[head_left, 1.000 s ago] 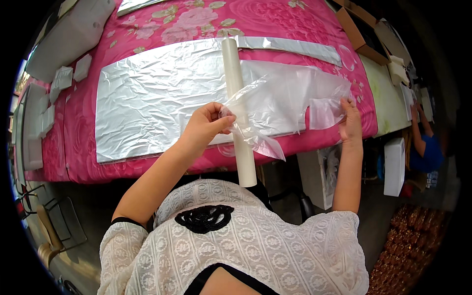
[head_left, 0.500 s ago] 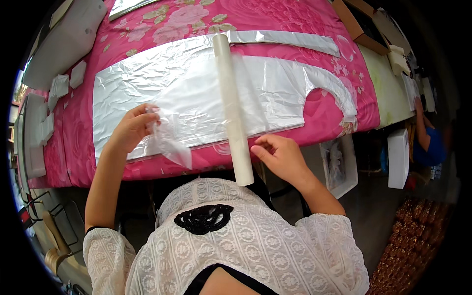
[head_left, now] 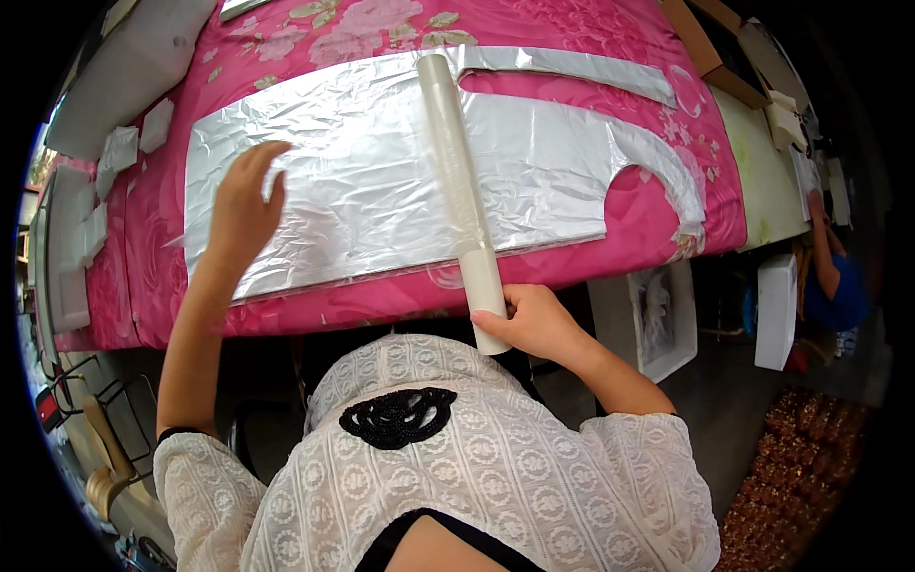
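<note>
A long cardboard-cored roll of clear plastic film [head_left: 450,157] lies across a large silver foil sheet [head_left: 334,181], its near end sticking out past the table edge. My right hand [head_left: 536,322] is closed around that near end, thumb on top. Over the left part of the foil hovers my left hand [head_left: 246,205], fingers stretched out and nothing visible in them. The foil is wrinkled and cut with a rounded notch and narrow strips at its right side.
A pink floral cloth [head_left: 381,310] covers the table. White blocks [head_left: 120,150] lie at the left, a cardboard box [head_left: 717,52] at the far right. Below the right edge is a white foam box [head_left: 667,319]. Another person in a blue top [head_left: 839,294] is at the right.
My left hand has let go of the crumpled clear film and moved up and left. The film no longer lies spread over the foil. My right hand has taken hold of the roll's near end.
</note>
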### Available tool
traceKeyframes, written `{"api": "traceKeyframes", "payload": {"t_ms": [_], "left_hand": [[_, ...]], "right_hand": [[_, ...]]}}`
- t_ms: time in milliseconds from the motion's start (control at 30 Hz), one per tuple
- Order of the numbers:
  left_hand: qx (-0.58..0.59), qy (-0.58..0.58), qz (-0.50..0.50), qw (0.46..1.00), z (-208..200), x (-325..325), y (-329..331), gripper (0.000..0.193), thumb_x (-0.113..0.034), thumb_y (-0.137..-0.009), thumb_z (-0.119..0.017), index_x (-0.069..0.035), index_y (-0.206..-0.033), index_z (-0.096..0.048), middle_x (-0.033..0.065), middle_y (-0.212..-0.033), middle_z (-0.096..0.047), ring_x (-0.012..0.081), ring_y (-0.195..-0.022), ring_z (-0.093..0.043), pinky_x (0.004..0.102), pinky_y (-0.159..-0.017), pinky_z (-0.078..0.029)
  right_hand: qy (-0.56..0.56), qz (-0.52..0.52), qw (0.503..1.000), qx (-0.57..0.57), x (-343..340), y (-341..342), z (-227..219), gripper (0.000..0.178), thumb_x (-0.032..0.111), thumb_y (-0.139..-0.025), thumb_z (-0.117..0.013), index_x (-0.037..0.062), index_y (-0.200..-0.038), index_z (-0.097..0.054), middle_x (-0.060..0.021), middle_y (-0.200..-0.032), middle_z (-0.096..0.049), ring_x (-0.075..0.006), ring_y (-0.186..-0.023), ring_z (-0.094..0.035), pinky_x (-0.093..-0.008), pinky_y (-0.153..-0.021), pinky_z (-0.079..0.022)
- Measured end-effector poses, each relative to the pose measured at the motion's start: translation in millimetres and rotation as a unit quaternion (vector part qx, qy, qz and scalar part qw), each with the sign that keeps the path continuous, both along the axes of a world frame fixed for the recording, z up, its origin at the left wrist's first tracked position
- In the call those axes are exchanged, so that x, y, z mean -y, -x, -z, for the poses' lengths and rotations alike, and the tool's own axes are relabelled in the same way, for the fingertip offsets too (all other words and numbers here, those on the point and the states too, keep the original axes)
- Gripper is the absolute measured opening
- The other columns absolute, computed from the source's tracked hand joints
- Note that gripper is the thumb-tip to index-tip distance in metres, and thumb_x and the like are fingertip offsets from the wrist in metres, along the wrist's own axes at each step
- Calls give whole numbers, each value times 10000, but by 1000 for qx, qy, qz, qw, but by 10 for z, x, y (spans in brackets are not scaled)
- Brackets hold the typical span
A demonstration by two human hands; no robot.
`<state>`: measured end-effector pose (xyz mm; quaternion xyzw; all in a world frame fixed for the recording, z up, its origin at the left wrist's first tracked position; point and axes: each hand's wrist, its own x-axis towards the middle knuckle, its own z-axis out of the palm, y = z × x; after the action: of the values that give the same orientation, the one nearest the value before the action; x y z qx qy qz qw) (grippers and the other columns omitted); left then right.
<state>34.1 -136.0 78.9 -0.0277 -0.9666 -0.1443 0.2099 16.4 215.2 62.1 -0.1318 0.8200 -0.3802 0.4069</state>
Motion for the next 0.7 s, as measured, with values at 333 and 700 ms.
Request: {"api": "traceKeyframes", "payload": {"t_ms": [333, 700], "left_hand": [[80, -27, 74, 994, 762, -1335, 426, 617, -122, -838, -415, 93, -1381, -216, 243, -1446, -234, 349, -1368, -195, 423, -1120, -152], [104, 5, 77, 992, 717, -1323, 422, 608, -191, -859, -383, 116, -1364, -241, 277, -1432, -241, 375, -1364, -197, 447, -1118, -141]], "right_hand": [[9, -26, 999, 22, -6, 44, 34, 464, 404, -767, -677, -51, -857, -654, -150, -736, -661, -217, -669, -650, -321, -626, -497], [122, 78, 987, -72, 939, 1686, 184, 423, 335, -821, -625, -71, -939, -632, -160, -834, -658, -195, -731, -643, -302, -662, -509]]}}
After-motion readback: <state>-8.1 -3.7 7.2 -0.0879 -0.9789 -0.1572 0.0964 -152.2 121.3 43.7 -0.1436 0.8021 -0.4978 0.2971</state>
